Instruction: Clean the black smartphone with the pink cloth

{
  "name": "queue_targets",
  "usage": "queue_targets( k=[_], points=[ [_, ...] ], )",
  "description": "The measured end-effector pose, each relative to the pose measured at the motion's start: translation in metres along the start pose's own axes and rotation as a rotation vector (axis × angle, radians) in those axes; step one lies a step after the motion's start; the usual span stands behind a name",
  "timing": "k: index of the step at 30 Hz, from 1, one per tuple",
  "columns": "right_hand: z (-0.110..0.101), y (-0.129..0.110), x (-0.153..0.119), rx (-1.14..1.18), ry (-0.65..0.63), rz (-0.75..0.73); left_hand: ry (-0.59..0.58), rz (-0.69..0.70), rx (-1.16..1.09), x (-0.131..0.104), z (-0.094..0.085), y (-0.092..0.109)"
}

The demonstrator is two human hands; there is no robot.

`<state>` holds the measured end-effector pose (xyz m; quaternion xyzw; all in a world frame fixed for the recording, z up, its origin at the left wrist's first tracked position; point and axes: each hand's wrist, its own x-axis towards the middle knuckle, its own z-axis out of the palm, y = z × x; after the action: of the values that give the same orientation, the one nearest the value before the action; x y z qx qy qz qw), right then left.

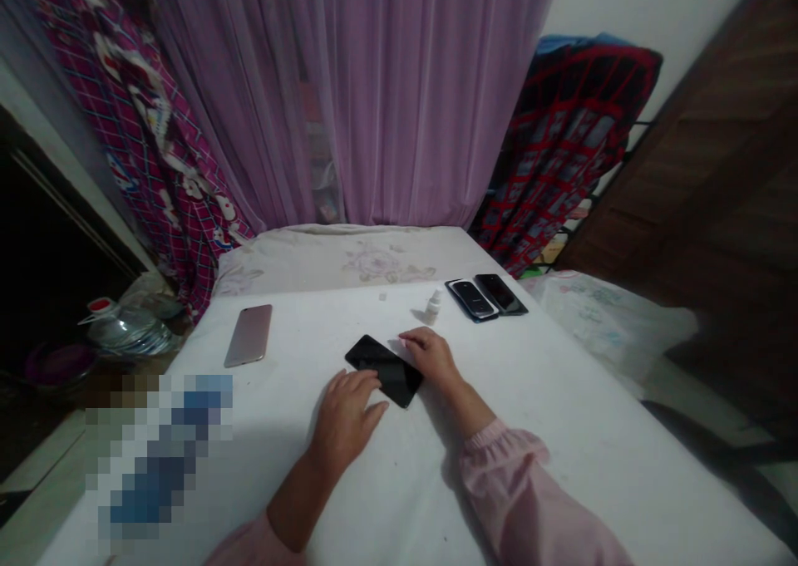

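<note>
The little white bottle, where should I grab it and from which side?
Probably grip the little white bottle around its body, below the narrow top, coming from the near side. It stands upright and slim. The right hand is on that side; the white-edged phone lies to its right.

The person wears a pale, dusty-pink garment with long, loose sleeves. The right sleeve (529,491) is full and softly creased, drawn in at its end to a gathered cuff (486,440) with fine puckers and a rippled edge. Of the left sleeve (258,545), a plain pink stretch shows at the bottom edge. Both hands (346,416) are bare, the fingers uncovered.
</note>
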<state>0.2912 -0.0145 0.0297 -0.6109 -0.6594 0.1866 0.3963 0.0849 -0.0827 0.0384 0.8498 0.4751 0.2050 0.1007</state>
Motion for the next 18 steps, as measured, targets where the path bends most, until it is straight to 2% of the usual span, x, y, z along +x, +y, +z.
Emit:
queue_targets(
  k=[3,6,8,10,13,15,18],
  points=[
    [-0.016,0.014,-0.018,0.021,0.07,0.095,-0.091,0.056,0.064,0.026,-0.009,-0.025],
    [-0.025,0.022,-0.045,0.055,0.106,0.13,-0.256,0.137,0.082,0.056,-0.014,-0.046],
    [-0.028,0.022,-0.059,0.074,0.129,0.132,-0.355,0.163,0.081,0.072,-0.015,-0.053],
    [-0.029,0.018,-0.068,0.074,0.146,0.12,-0.396,0.157,0.074,0.081,-0.014,-0.054],
    [-0.032,0.013,-0.071,0.045,0.167,0.096,-0.292,0.104,0.09,0.074,-0.009,-0.044],
    [-0.034,0.013,-0.071,0.021,0.166,0.092,-0.187,0.029,0.114,0.057,-0.003,-0.032],
    [-0.035,0.016,-0.071,-0.025,0.139,0.083,-0.103,-0.083,0.105,0.022,0.01,-0.017]
  ],
)
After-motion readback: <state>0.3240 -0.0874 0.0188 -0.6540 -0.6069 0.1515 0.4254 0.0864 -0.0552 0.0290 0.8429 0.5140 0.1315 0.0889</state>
